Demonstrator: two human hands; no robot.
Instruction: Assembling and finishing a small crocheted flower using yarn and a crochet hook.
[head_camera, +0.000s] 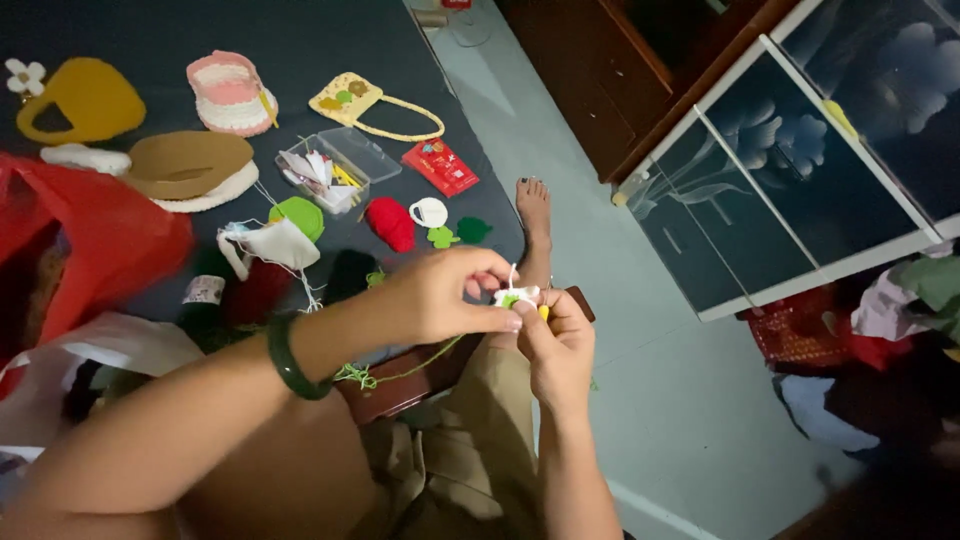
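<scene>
My left hand (445, 295) and my right hand (560, 345) meet over my lap, both pinching a small white crochet piece (515, 296) with a green spot. A yellow tool tip shows between my right fingers. Green yarn (385, 373) trails from the piece down across my left wrist, which wears a dark green bangle (290, 360). My bare foot (534, 215) rests on the floor just beyond the hands.
On the dark mat (150, 30) lie a yellow crochet bag (80, 100), a pink-and-white basket (232, 95), a small cream bag (350, 100), a clear box of bits (335, 170), a red yarn ball (390, 222), a red packet (440, 166). A red plastic bag (95, 240) lies left; a glass-door cabinet (800, 150) right.
</scene>
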